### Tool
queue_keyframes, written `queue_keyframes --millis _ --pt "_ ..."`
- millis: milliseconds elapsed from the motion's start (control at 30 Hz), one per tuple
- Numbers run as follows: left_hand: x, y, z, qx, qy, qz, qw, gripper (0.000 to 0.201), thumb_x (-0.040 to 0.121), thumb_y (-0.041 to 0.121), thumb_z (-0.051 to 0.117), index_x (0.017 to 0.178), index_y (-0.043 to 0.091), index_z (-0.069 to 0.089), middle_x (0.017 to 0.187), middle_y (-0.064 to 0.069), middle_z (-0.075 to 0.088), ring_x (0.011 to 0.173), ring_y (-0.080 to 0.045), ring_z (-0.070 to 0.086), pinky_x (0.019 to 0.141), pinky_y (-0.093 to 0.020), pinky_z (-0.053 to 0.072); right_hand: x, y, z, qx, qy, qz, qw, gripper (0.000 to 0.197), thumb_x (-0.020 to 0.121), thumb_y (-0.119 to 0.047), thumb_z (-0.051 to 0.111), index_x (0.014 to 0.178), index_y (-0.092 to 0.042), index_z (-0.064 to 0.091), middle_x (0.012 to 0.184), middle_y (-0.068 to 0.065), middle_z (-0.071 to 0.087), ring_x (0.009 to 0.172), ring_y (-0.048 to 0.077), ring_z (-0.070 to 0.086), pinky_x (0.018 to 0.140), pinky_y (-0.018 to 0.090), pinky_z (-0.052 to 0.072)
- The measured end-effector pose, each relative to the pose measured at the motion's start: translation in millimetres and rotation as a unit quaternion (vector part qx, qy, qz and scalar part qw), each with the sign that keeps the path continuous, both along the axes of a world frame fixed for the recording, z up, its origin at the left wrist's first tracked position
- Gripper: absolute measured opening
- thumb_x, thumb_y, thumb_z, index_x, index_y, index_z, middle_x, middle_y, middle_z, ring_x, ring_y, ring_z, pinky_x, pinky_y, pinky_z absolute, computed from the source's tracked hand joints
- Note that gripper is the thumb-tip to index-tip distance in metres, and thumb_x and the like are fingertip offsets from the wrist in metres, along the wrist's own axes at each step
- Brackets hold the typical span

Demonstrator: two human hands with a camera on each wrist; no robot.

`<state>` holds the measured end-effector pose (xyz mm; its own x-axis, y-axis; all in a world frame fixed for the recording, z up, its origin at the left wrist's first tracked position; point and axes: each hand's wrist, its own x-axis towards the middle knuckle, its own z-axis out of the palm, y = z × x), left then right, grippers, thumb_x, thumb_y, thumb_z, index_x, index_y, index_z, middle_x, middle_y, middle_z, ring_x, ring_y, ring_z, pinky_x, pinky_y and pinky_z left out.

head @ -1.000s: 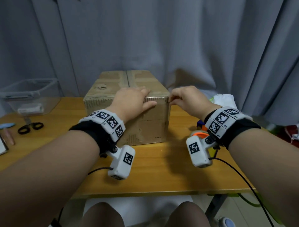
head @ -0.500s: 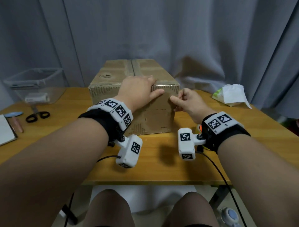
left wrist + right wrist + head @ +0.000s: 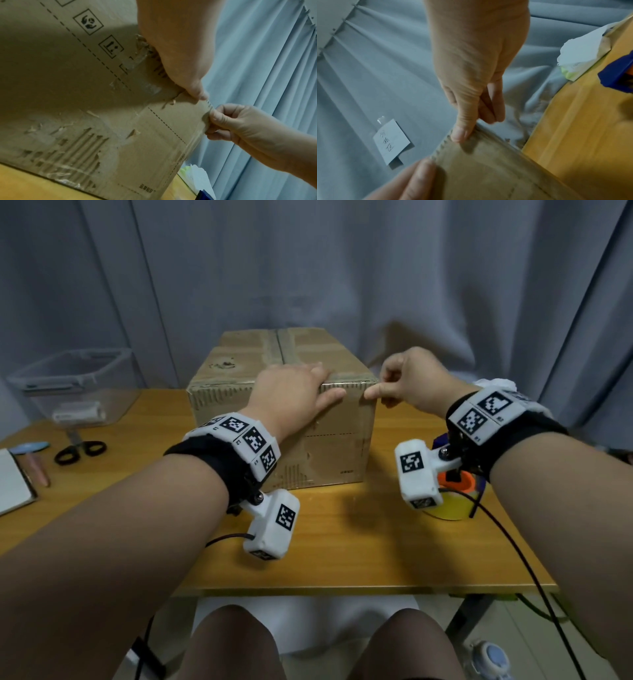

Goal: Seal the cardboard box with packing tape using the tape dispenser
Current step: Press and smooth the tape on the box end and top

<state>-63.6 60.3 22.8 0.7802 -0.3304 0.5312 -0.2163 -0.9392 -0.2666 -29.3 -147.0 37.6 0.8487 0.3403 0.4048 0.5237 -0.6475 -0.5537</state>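
Note:
A worn cardboard box [image 3: 284,419] stands on the wooden table [image 3: 342,542], its top flaps closed. My left hand [image 3: 294,388] lies flat on the top near the front edge, and its thumb [image 3: 181,56] presses on the front face. My right hand [image 3: 404,385] sits at the box's front right top corner with its fingers curled. Its thumb [image 3: 462,129] and fingers pinch the corner edge of the box [image 3: 488,169], where clear tape wraps round. The tape dispenser [image 3: 455,494], blue and orange with a yellowish roll, stands on the table under my right wrist.
At the back left stands a clear plastic bin [image 3: 75,385], with scissors [image 3: 78,451] and a notebook [image 3: 13,484] in front of it. A white tissue pack [image 3: 496,383] lies behind my right hand. A grey curtain [image 3: 342,268] hangs close behind the table.
The head view has shifted. Both hands stay at the box's front top edge; the right hand's pinch has slid slightly along the right corner edge.

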Motion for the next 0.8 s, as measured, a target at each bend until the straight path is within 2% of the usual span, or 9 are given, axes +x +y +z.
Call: queue_keyframes --millis 33,100,133,200,300,433,667,733,800 --pt "-1 -1 1 -0.006 0.003 0.000 1.000 0.054 0.095 0.057 0.023 0.120 0.019 0.053 0.113 -0.005 0.065 0.099 -0.028 0.061 0.071 -0.035 0.040 -1 1 0 0.006 -0.019 -0.006 1.000 0.029 0.069 -0.024 0.082 0.077 -0.014 0.057 0.069 0.000 0.061 0.059 0.012 0.060 0.058 0.027 0.050" --pt "-3 -4 1 -0.011 0.001 0.003 1.000 0.052 0.098 0.051 0.021 0.123 0.018 0.053 0.124 -0.006 0.061 0.107 -0.028 0.059 0.077 -0.037 0.042 -1 6 -7 -0.006 -0.063 -0.012 0.998 0.045 0.077 -0.026 0.076 0.116 -0.014 0.057 0.107 0.010 0.061 0.096 0.020 0.059 0.087 0.032 0.048" --pt "-2 -5 0 -0.014 -0.005 0.003 1.000 0.052 0.099 0.050 0.022 0.124 0.017 0.053 0.129 -0.006 0.059 0.110 -0.028 0.059 0.080 -0.038 0.044 -3 13 -11 -0.034 -0.078 0.002 0.996 0.050 0.086 -0.026 0.067 0.132 -0.013 0.051 0.127 0.014 0.054 0.118 0.022 0.051 0.102 0.031 0.038" --pt "-1 -5 -4 -0.024 -0.013 -0.002 1.000 0.057 0.097 0.050 0.020 0.121 0.015 0.057 0.126 -0.008 0.061 0.106 -0.029 0.062 0.079 -0.040 0.047 -8 35 -20 -0.088 -0.109 0.026 0.990 0.044 0.099 -0.024 0.045 0.140 -0.010 0.044 0.147 0.014 0.040 0.139 0.021 0.032 0.114 0.027 0.017" --pt "-5 0 -5 -0.009 -0.015 -0.022 1.000 0.063 0.094 0.047 0.016 0.110 0.012 0.064 0.114 -0.010 0.068 0.094 -0.029 0.068 0.069 -0.037 0.051 -13 51 -32 -0.083 -0.147 -0.025 0.985 0.042 0.102 -0.026 0.033 0.139 -0.010 0.045 0.146 0.006 0.044 0.138 0.019 0.032 0.114 0.024 0.013" --pt "-17 24 1 0.018 -0.003 0.011 1.000 0.058 0.095 0.049 0.017 0.114 0.013 0.059 0.115 -0.008 0.065 0.099 -0.029 0.064 0.065 -0.034 0.044 -9 46 -39 -0.096 -0.160 -0.060 0.981 0.042 0.101 -0.034 0.033 0.137 -0.018 0.048 0.144 -0.001 0.047 0.137 0.018 0.034 0.114 0.029 0.020" --pt "-45 102 -5 -0.040 -0.003 0.075 0.996 0.052 0.098 0.047 0.025 0.130 0.015 0.050 0.129 -0.009 0.058 0.115 -0.027 0.057 0.082 -0.039 0.048 -12 46 -41 -0.097 -0.171 -0.083 0.977 0.042 0.101 -0.036 0.032 0.138 -0.022 0.048 0.145 -0.002 0.046 0.139 0.019 0.033 0.115 0.032 0.022" --pt "-51 118 -8 -0.078 0.000 0.086 0.993 0.056 0.095 0.049 0.020 0.132 0.017 0.048 0.130 -0.009 0.058 0.114 -0.027 0.058 0.082 -0.041 0.050 -13 47 -41 -0.102 -0.174 -0.093 0.975 0.043 0.101 -0.038 0.031 0.138 -0.023 0.047 0.145 -0.002 0.046 0.139 0.020 0.033 0.116 0.037 0.023" --pt "-52 125 -11 -0.113 0.026 0.074 0.990 0.061 0.093 0.053 0.016 0.135 0.019 0.045 0.135 -0.008 0.054 0.121 -0.025 0.054 0.091 -0.042 0.049 -17 50 -40 -0.107 -0.166 -0.111 0.974 0.044 0.101 -0.039 0.029 0.139 -0.024 0.046 0.147 -0.003 0.043 0.140 0.020 0.031 0.117 0.042 0.019"
